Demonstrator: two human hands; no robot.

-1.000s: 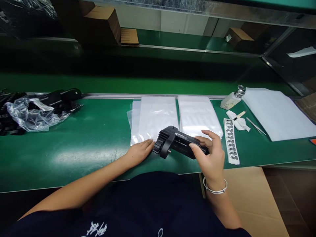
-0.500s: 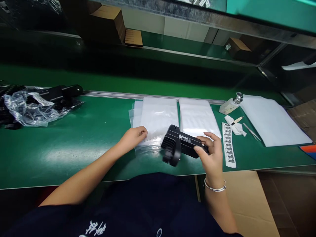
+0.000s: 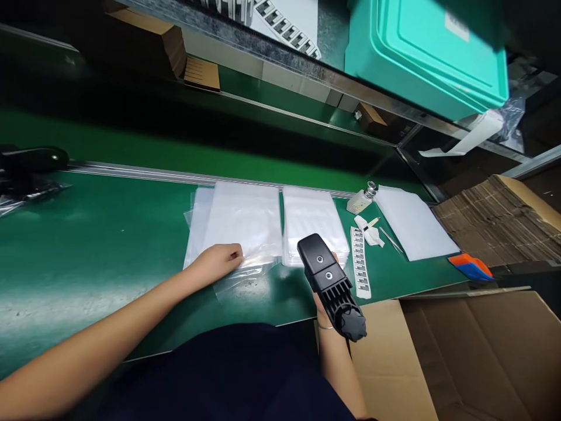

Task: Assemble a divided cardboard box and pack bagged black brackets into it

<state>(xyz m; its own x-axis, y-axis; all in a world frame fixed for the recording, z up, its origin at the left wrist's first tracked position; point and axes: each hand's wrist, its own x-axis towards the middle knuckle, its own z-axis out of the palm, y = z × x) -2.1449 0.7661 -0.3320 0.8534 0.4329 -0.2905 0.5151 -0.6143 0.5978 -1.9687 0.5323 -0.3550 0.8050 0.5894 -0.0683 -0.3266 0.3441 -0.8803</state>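
Observation:
My right hand (image 3: 323, 307) holds a black plastic device (image 3: 326, 275) with two screws, a row of ribs and a ribbed knob at its lower end. The device hides most of the fingers gripping it. On the near part of a stack of clear plastic bags (image 3: 245, 216) rests my left hand (image 3: 217, 261), its fingers curled closed. Whether a bag edge is pinched in them is hidden. A second stack of bags (image 3: 311, 219) lies just behind the device.
To the right lie a label strip (image 3: 360, 263), a dispenser bottle (image 3: 362, 199), tweezers (image 3: 391, 240), a crumpled tissue (image 3: 372, 235) and white sheets (image 3: 414, 225). An open carton (image 3: 486, 345) stands below the table edge. Overhead, a shelf bears a teal bin (image 3: 432, 64).
The view has swung to the right. My right hand has turned the black device, so its face with two screws now shows and the knob points down toward me. My left hand stays at the bags.

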